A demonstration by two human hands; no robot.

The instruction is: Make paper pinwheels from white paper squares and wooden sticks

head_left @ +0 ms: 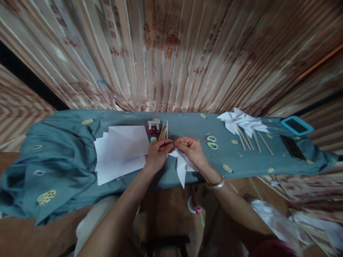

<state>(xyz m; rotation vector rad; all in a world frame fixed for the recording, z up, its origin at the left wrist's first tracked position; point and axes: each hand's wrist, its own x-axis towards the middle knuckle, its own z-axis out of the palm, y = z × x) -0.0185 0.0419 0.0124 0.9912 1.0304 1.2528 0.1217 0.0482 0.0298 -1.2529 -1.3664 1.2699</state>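
Observation:
My left hand (158, 152) and my right hand (190, 149) meet over the middle of the table, fingertips pinched together. Something tiny and dark seems to be between them, too small to name. Just beneath my right hand lies a white paper pinwheel (181, 170), partly covered by the fingers. Beyond my left hand are several wooden sticks (163, 132), a small red box (153, 127) with dark contents, and a glue stick (153, 139). Scissors (212, 142) with green handles rest to the right of my right hand.
A stack of white paper sheets (122, 150) lies left of my hands. Farther right are several finished paper pinwheels (242, 121) on sticks, a dark phone (292, 147) and a blue-framed tablet (297, 125). A green cloth (80, 160) covers the table; a pleated curtain (166, 64) hangs behind.

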